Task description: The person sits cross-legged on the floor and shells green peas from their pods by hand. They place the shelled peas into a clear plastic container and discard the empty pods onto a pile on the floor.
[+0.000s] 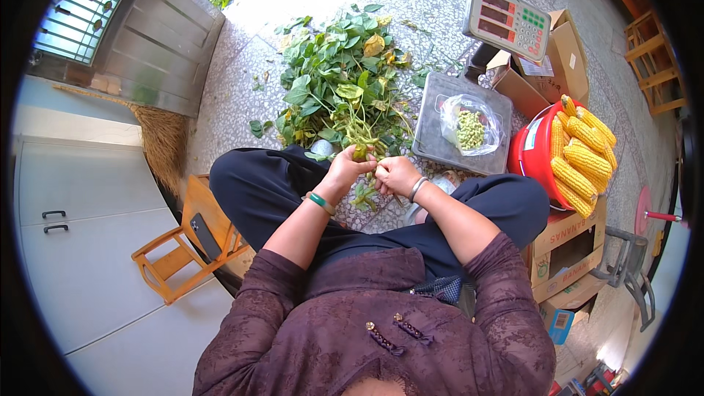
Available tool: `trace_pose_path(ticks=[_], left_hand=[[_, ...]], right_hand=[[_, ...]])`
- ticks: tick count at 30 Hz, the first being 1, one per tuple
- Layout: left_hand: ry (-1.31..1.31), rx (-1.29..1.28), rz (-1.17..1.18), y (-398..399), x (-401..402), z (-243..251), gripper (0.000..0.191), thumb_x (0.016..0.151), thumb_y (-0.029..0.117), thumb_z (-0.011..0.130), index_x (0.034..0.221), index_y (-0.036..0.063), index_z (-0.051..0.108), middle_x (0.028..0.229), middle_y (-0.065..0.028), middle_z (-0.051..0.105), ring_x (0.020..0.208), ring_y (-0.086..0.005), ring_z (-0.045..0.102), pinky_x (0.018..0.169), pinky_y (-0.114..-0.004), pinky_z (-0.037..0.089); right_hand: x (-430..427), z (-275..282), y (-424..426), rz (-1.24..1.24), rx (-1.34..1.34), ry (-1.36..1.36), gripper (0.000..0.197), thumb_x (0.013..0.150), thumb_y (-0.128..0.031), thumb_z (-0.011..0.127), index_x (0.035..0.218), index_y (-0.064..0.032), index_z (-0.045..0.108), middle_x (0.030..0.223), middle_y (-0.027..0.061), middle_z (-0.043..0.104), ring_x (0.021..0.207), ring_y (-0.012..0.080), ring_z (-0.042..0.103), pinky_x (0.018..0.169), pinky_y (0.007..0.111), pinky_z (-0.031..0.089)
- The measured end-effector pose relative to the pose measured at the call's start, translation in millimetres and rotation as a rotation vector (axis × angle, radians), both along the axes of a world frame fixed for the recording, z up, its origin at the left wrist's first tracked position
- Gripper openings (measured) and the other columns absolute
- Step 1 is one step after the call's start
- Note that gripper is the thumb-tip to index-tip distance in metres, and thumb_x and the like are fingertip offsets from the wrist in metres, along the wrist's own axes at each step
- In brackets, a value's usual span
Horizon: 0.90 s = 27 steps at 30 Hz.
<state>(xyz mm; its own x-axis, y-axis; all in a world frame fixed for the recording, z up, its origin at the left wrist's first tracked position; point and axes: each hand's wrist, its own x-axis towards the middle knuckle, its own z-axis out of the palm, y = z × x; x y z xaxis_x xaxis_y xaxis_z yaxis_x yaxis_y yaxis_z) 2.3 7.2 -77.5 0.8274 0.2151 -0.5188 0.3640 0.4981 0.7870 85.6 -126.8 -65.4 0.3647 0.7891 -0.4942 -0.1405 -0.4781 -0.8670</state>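
My left hand (347, 171) holds a leafy bean plant (360, 131) by its stem, just in front of my lap. Close against it, my right hand (397, 176) is clenched on the lower stem of the same plant, and a bit of stalk pokes out below the fist. The fingers partly hide the pods there. Beyond both hands lies a heap of cut bean plants (335, 74) with green and yellowing leaves. To the right, a clear plastic bag (498, 140) of shelled green beans (471, 129) rests on the platform scale (434, 121).
A red bucket (533, 148) is piled with corn cobs (586, 159). Cardboard boxes (569, 236) are stacked beside my right knee. The scale's display head (509, 22) stands before an open carton (569, 60). On my left, a wooden chair (170, 256) carries a phone (204, 236), near a straw broom (162, 137).
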Motion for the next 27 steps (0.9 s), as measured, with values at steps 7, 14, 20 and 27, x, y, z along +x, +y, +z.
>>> trace_pose_path(ticks=[7, 14, 20, 27], left_hand=[[-0.039, 0.074, -0.039, -0.1, 0.4, 1.8, 0.033, 0.074, -0.006, 0.056, 0.105, -0.0012, 0.046, 0.087, -0.0042, 0.054, 0.080, -0.0128, 0.052, 0.075, -0.024, 0.043], [-0.028, 0.052, -0.012, 0.3, -1.8, 2.6, 0.033, 0.074, -0.006, 0.055, 0.106, -0.0017, 0.046, 0.091, -0.0065, 0.055, 0.084, -0.0134, 0.053, 0.078, -0.025, 0.042], [0.013, 0.174, -0.050, -3.6, 2.5, 3.0, 0.035, 0.072, -0.005, 0.058, 0.105, -0.0024, 0.047, 0.092, -0.0077, 0.057, 0.083, -0.0145, 0.055, 0.075, -0.025, 0.044], [0.041, 0.296, -0.156, -6.9, 1.6, 11.0, 0.039, 0.072, -0.008, 0.057, 0.108, -0.0035, 0.045, 0.094, -0.0088, 0.057, 0.085, -0.0141, 0.055, 0.075, -0.024, 0.045]], right_hand=[[1.6, -15.0, 0.6, -0.101, 0.012, 0.251, 0.024, 0.082, -0.013, 0.039, 0.072, 0.0026, 0.055, 0.065, 0.0128, 0.060, 0.048, 0.0147, 0.057, 0.041, 0.022, 0.047], [9.3, -17.4, -1.3, -0.222, 0.004, 0.541, 0.027, 0.083, -0.020, 0.041, 0.082, 0.0037, 0.053, 0.069, 0.0157, 0.060, 0.050, 0.0161, 0.058, 0.042, 0.024, 0.048], [10.0, -19.2, 0.7, -0.095, -0.062, 0.321, 0.040, 0.082, -0.041, 0.047, 0.088, -0.0013, 0.052, 0.067, 0.0111, 0.058, 0.050, 0.0138, 0.057, 0.045, 0.023, 0.048], [20.2, -16.3, -1.9, -0.002, -0.073, 0.450, 0.036, 0.084, -0.036, 0.047, 0.086, 0.0000, 0.053, 0.070, 0.0124, 0.060, 0.054, 0.0145, 0.059, 0.046, 0.023, 0.049]])
